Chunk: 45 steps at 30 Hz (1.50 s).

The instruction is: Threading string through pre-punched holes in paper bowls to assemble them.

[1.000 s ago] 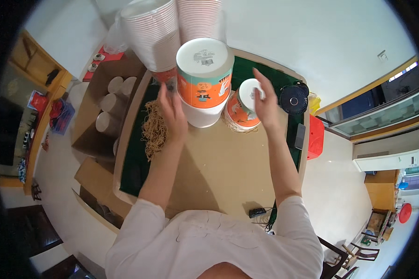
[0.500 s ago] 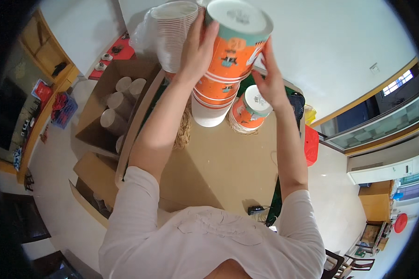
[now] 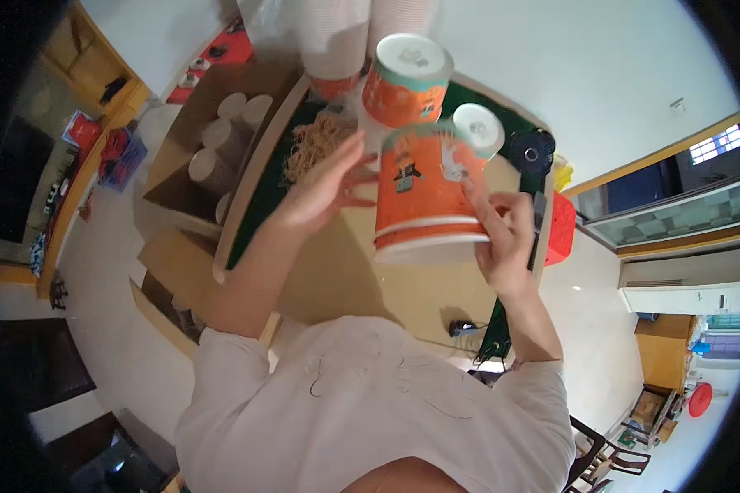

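Note:
An orange paper bucket (image 3: 423, 185) with a green band and printed figures is held upside down over the table, its white rim toward me. Two rims show, one just above the other, so a second bucket seems nested in it. My right hand (image 3: 506, 242) grips its right side near the rim. To its left, my left hand (image 3: 321, 197) is open with the fingers apart, holding nothing. Behind stands an upturned stack of orange buckets (image 3: 403, 94). Another upturned bucket (image 3: 478, 130) shows its white base to the right, partly hidden by the held one.
Tall stacks of white paper buckets (image 3: 333, 37) rise at the table's back, beside a tangle of tan string (image 3: 314, 144). A cardboard box (image 3: 181, 135) of white rolled or cup-shaped pieces stands left. A black device (image 3: 462, 328) lies near the front edge, a black round object (image 3: 533, 154) at right.
A bucket pair has come off the top of the stack and moved toward me. My left hand has let go and opened; my right hand keeps its hold. The view has tilted.

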Available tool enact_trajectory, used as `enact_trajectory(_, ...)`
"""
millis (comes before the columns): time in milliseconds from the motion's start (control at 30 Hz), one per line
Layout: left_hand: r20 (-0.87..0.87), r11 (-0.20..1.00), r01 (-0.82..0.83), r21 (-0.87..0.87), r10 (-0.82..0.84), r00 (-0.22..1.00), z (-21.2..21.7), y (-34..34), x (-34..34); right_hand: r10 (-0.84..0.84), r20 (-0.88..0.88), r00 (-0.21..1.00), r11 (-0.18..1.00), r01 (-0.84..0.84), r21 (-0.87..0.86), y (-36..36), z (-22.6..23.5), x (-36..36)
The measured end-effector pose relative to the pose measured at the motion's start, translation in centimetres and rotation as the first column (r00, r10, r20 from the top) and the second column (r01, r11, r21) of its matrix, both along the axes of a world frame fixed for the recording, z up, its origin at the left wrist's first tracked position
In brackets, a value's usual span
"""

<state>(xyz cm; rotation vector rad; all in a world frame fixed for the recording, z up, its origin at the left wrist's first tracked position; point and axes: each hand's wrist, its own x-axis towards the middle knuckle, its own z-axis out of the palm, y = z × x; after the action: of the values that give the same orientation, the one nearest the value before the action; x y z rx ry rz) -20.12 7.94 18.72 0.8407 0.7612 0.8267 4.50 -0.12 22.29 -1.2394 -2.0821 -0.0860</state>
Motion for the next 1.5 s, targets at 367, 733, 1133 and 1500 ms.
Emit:
enact_trajectory(367,-0.357,0.913,-0.351,-0.208,0.263,0.896,-22.2,-3.4,-1.1,-0.245,-0.159,0.956,0.899,0.163,-0.406,1.2,-16.4,-2.3)
enact_trajectory(733,-0.852,0.868,0.132,0.480,0.425,0.305,-23.2,3.6,-1.8,-0.442,-0.512,0.737,0.822,0.104,-0.560,1.4,-9.1,1.7)
enact_trajectory(1133,-0.546,0.694,-0.130,0.708,0.656,0.521,-21.6,8.1,-1.9,-0.678,-0.356,0.644,0.720,0.484,-0.497,0.2,-20.2,13.2)
enact_trajectory(1500,-0.425,0.706,-0.069,0.705,0.498,0.756,-6.4,-1.8,1.3,-0.527,-0.599,0.602,0.778,0.060,-0.625,-1.9,-19.1,3.6)
